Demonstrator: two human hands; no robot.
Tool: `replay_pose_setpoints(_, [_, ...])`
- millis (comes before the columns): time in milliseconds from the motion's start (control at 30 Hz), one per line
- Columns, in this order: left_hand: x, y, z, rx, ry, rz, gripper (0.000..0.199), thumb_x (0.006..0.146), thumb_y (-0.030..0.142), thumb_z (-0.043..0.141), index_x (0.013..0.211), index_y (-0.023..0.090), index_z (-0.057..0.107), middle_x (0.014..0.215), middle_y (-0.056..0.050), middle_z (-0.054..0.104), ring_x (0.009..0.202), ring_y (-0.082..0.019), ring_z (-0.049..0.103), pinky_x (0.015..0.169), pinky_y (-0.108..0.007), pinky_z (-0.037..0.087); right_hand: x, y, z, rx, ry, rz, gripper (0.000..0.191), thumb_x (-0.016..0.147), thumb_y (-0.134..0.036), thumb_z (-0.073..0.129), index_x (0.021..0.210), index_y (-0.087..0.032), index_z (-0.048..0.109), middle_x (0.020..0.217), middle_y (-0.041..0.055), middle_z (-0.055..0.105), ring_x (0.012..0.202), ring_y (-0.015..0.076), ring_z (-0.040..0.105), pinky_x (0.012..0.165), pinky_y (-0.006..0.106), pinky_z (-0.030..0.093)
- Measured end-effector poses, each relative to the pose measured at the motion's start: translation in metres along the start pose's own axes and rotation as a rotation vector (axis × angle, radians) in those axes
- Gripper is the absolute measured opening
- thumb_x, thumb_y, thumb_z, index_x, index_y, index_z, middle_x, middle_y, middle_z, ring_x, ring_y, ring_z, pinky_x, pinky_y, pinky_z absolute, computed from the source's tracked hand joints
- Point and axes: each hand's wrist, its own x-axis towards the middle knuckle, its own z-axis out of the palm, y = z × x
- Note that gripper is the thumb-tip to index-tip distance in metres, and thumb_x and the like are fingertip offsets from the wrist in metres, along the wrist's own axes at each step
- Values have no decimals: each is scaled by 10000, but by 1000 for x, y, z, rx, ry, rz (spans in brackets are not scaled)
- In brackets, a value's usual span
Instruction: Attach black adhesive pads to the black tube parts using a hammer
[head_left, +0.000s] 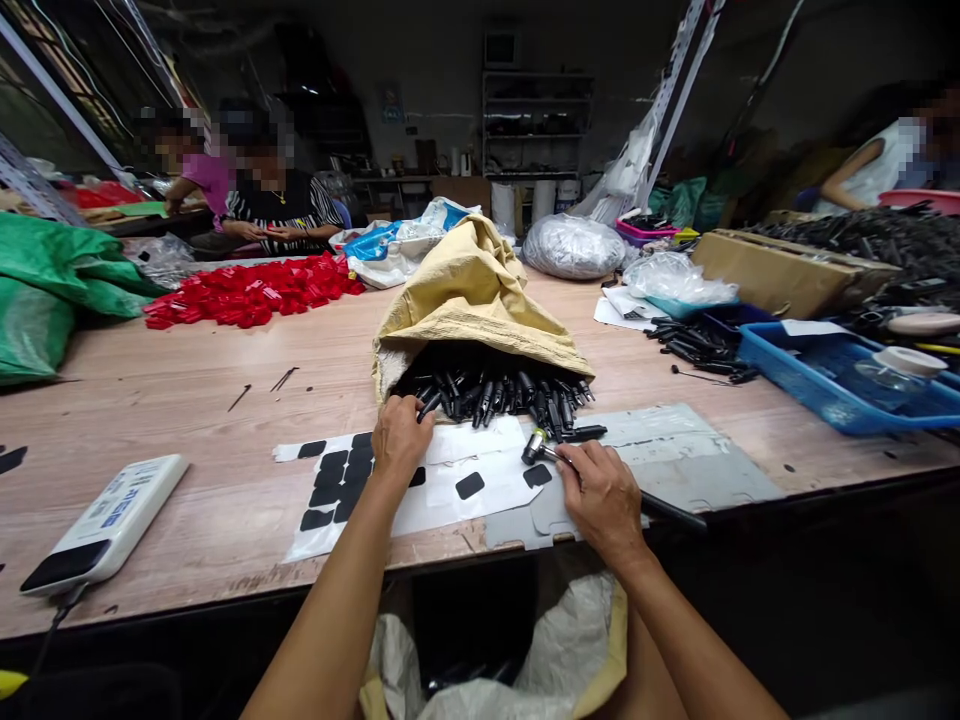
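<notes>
Clasping the hammer (667, 509), the right grip (606, 498) (left grip (403, 437): can't tell) sits right of the hammerhead (534, 447).

open shelves (537, 136) stand against the dim back wall (442, 70).

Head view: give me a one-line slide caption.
Right hand gripping a hammer, left hand at the black parts in the mouth of a yellow sack on a table.
</notes>
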Motion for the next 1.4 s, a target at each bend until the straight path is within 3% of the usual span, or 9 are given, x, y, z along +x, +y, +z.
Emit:
replay_pose_setpoints(67, [-17,5,-6,-117,-5,112,114,890,311,649,962,224,667,991,-62,664,987,-259,600,816,-353,465,0,0,0,-4,-2,1,217,970,-264,537,1112,-249,700,937,44,650,896,215,535,784,333,369])
replay_pose_setpoints(167, [-44,16,-6,-327,-147,295,93,869,269,679,957,241,665,949,-16,682,921,-214,590,787,-318,453,0,0,0,-7,2,-3,213,968,-262,542,1105,-244,703,934,47,650,895,213,535,785,333,367])
replay_pose_setpoints(267, [-63,27,4,-395,-258,371,99,841,253,710,931,234,673,927,-15,680,915,-217,560,758,-313,436,-1,0,0,-13,11,-1,206,965,-262,550,1098,-248,706,930,42,651,893,211,533,787,332,369])
replay_pose_setpoints(567, [-67,28,17,-462,-307,341,133,778,251,767,902,222,730,880,-12,691,878,-214,545,795,-330,414,4,4,-2,6,-42,-15,205,961,-241,551,1091,-248,709,927,35,658,896,207,564,787,325,403])
replay_pose_setpoints(767, [-67,26,15,-501,-321,333,140,744,255,784,881,229,768,846,-4,697,891,-215,553,821,-334,410,9,-15,-21,303,0,31,264,1002,-294,489,1173,-254,686,995,37,683,961,195,633,840,304,471])
replay_pose_setpoints(867, [-68,28,14,-498,-316,323,154,735,238,780,889,234,786,846,-5,697,894,-213,557,822,-331,411,5,-30,-21,418,-51,-11,267,1005,-305,492,1180,-245,685,1002,39,691,951,186,644,853,299,488])
replay_pose_setpoints(1000, [-70,30,13,-458,-309,317,171,743,230,759,905,256,806,818,-8,671,900,-218,554,830,-335,414,3,-41,-20,406,-84,-42,268,1002,-275,501,1182,-245,697,972,34,696,930,184,648,846,300,495])
replay_pose_setpoints(1200, [-70,28,15,-471,-312,336,168,768,263,761,930,247,805,849,-18,681,911,-221,560,833,-340,415,3,-50,-29,425,63,-98,304,1002,-224,503,1244,-249,687,955,42,691,900,170,638,830,286,491])
replay_pose_setpoints(1400, [-70,29,14,-443,-312,336,147,758,237,769,896,263,812,816,-10,664,883,-213,548,810,-335,400,-1,-49,-22,245,-32,-157,300,977,-174,519,1174,-266,726,821,18,652,826,171,621,724,275,465])
